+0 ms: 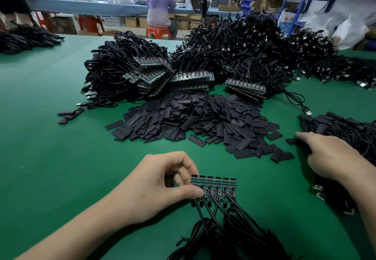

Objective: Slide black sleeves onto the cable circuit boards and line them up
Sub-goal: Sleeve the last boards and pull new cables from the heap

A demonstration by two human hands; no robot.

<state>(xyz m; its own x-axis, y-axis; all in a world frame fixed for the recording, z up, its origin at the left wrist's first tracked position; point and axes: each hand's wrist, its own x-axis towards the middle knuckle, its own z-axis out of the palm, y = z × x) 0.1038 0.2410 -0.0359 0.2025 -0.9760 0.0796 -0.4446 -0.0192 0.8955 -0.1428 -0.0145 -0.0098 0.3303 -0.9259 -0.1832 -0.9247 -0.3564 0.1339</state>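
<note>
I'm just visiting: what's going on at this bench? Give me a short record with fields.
Left hand: pinches a row of bare circuit boards, cables trailing toward the person
Right hand: reaches onto cable bundle at right, index finger straight
Sleeves: loose black pile, mid-table
Stock: cable heaps behind sleeves
Surface: green table

A row of six small green circuit boards (213, 185) lies side by side at 6 o'clock on the green surface (61, 158). Their edges are aligned and all are unsleeved, with black connectors at the far ends. Their thin black cables (215, 225) trail nearer into a tangle. At the centre spreads a loose heap of flat black rectangular sleeves (195, 119). At 12 o'clock, stacked boards (191, 78) front coiled cable bundles.
</note>
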